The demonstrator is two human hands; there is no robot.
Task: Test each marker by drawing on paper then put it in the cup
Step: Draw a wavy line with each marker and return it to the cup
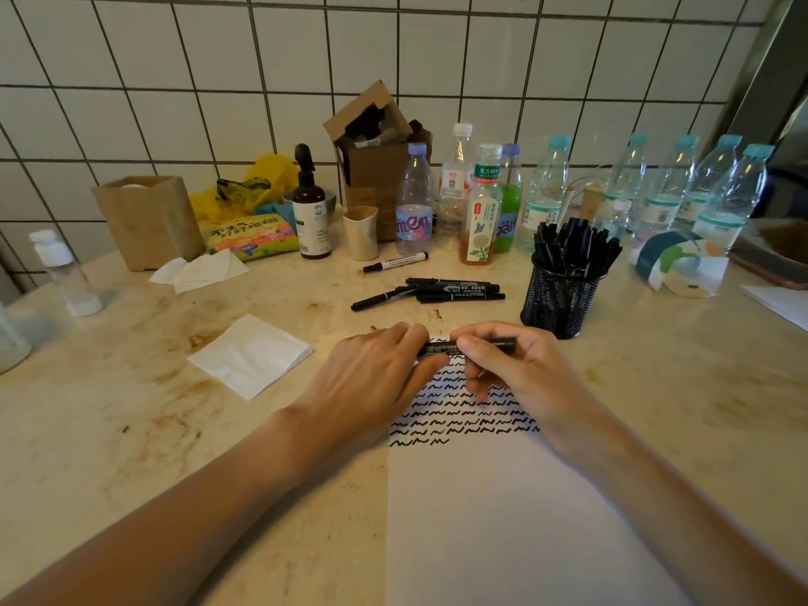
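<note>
The scene was lit dimly and evenly by soft, warm indoor light, and only faint shadows were cast under the forearms. Weak glints were seen on the plastic bottles (629,185). The tiled wall (175,80) was bowed by wide-angle distortion, and the edges were slightly softened.

Two bare arms, two hands meeting in the middle.

Reaching in from the bottom corners, forearms bare, wrists low. Left hand (376,365) palm down, knuckles up, fingers curled at the tips and pinching one end of a black marker (441,347). Right hand (511,365) just beside it, thumb on the near side, fingers bent round the other end of the same marker. Fingertips of both hands nearly touching. Marker lying level between them, side to side.
</note>
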